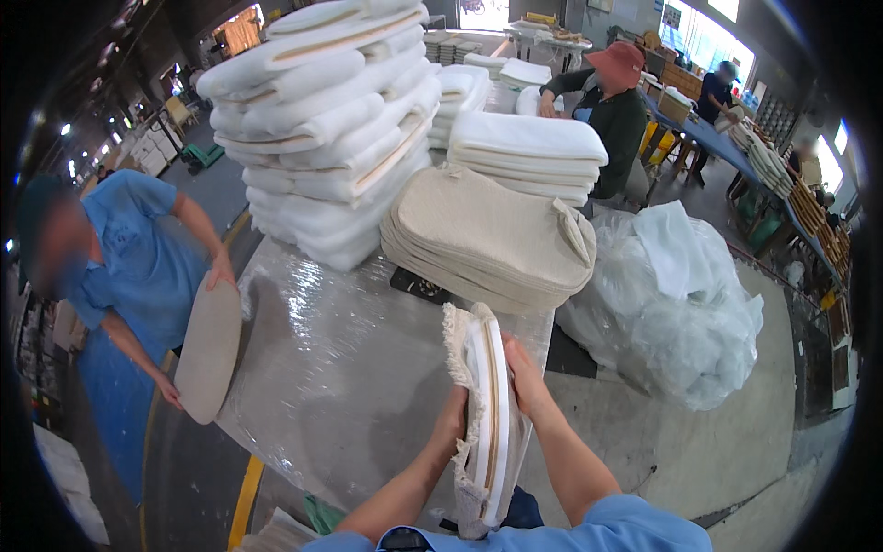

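A long, layered cushion (492,405) stands on edge between my hands at the near side of the table. White padding and a thin tan layer show along its edge, and beige fabric with a frayed rim lies along its left side. My left hand (452,416) is closed on the fabric side, its fingers mostly hidden. From the right, my right hand (524,375) grips the cushion's other face. Just beyond lies a stack of beige oblong fabric covers (487,235).
The table (313,405) is covered in clear plastic. Tall stacked white padding (322,120) rises at the back left, with a lower white stack (529,152) behind the covers. A plastic-wrapped bundle (671,304) sits right. A co-worker at left holds a finished-looking oblong cushion (210,350); another person stands far right.
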